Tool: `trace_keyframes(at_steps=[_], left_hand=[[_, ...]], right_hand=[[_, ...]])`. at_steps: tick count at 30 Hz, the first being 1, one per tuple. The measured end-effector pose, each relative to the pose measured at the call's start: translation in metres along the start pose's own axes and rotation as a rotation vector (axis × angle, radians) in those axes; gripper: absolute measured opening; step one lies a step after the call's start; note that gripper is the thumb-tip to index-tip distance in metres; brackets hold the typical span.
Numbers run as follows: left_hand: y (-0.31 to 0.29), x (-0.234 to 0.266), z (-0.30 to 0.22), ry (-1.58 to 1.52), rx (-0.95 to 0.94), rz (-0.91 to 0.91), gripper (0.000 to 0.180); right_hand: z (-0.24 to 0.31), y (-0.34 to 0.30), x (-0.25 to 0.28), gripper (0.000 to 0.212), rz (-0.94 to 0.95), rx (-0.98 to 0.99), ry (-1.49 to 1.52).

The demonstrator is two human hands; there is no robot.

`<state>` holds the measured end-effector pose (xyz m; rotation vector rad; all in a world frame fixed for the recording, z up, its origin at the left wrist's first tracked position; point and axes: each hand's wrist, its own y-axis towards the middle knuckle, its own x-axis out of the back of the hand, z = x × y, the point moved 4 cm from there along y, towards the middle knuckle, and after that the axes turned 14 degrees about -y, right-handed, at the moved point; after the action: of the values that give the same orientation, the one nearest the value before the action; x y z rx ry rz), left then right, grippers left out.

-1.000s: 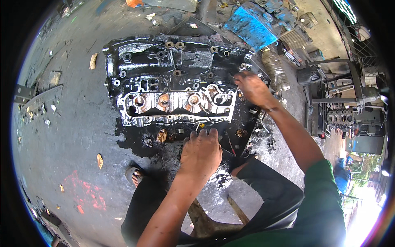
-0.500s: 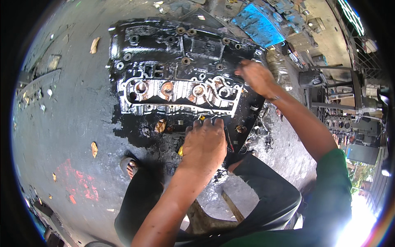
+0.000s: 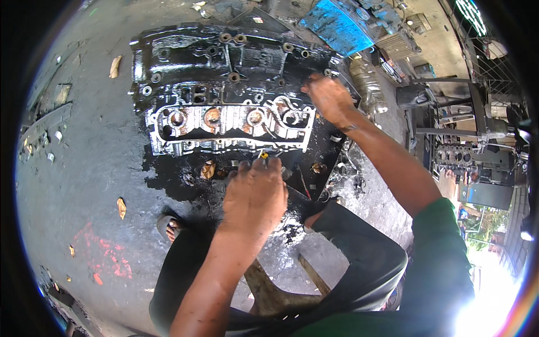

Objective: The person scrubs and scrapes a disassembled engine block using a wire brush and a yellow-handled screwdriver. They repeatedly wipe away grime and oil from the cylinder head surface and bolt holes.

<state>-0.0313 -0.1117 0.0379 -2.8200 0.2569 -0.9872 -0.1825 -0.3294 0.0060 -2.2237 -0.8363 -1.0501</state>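
We noted the silver casting (image 3: 233,119) on the floor (image 3: 106,180), presumably for steadiness, between the black casting (image 3: 259,60) and our left hand (image 3: 255,194). Both grips curled, right hand (image 3: 331,100) above; contents we couldn't tell.

Wet black engine part (image 3: 258,59) at the person's feet

Engine part lies crosswise, glossy; bolt holes along its far half, a pale-edged trough (image 3: 224,121) with rusty round openings along its near side. Left hand (image 3: 255,194): back upward, fingers bent down just short of the trough's near edge, a small yellow piece (image 3: 264,155) by the fingertips; grip hidden. Right hand (image 3: 331,100): over the part's right end, fingers curled; contents unclear. Between the hands, nearer the person, a thin red-ended tool (image 3: 304,182) lies slantwise. Dry leaf (image 3: 208,169) left of the left hand. Sandalled foot (image 3: 170,227) at left. Blue box (image 3: 337,25) beyond the part, far right. Grey floor (image 3: 78,185) bears red paint marks (image 3: 104,253).
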Motion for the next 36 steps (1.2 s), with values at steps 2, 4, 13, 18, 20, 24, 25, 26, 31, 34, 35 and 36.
trace_keyframes(at_steps=[2,4,13,18,20,24,25,26,31,34,35,36], left_hand=[[0.005,-0.003,-0.003,-0.011,0.021,0.045,0.035],[0.009,-0.009,-0.010,-0.010,0.021,0.060,0.035],[-0.004,-0.007,0.007,-0.014,0.046,0.067,0.033],[0.011,-0.018,-0.003,0.001,-0.017,0.086,0.033],[0.011,-0.022,-0.005,-0.034,0.003,0.079,0.032],[0.007,-0.021,0.002,-0.017,0.023,0.071,0.031],[0.008,-0.019,0.005,0.002,0.032,0.076,0.031],[0.010,-0.020,0.006,0.016,0.064,0.096,0.031],[0.010,-0.023,-0.001,-0.036,0.008,0.064,0.031],[0.001,-0.018,0.003,-0.039,-0.008,-0.007,0.032],[0.000,-0.015,0.008,-0.037,0.002,-0.004,0.032],[-0.001,-0.011,0.012,-0.003,0.003,-0.012,0.032]], right_hand=[[-0.004,0.000,-0.004,0.028,-0.006,-0.030,0.033],[-0.007,0.001,-0.007,0.027,-0.069,-0.004,0.074],[-0.004,-0.005,-0.010,0.021,0.074,-0.169,0.048],[0.027,0.006,0.006,0.018,0.085,0.205,-0.037],[0.022,0.003,0.011,0.018,0.029,0.070,0.017],[0.009,-0.010,-0.009,0.036,0.190,-0.220,0.019],[0.015,-0.007,-0.012,0.024,0.111,-0.125,0.056],[0.015,-0.007,-0.017,0.018,0.118,-0.140,0.008],[0.026,0.006,-0.035,0.025,0.116,-0.168,0.575],[0.015,-0.004,-0.030,0.032,-0.025,-0.199,0.293],[0.011,-0.007,-0.029,0.035,-0.052,-0.203,0.279],[0.009,-0.010,-0.033,0.032,0.052,-0.219,0.025]])
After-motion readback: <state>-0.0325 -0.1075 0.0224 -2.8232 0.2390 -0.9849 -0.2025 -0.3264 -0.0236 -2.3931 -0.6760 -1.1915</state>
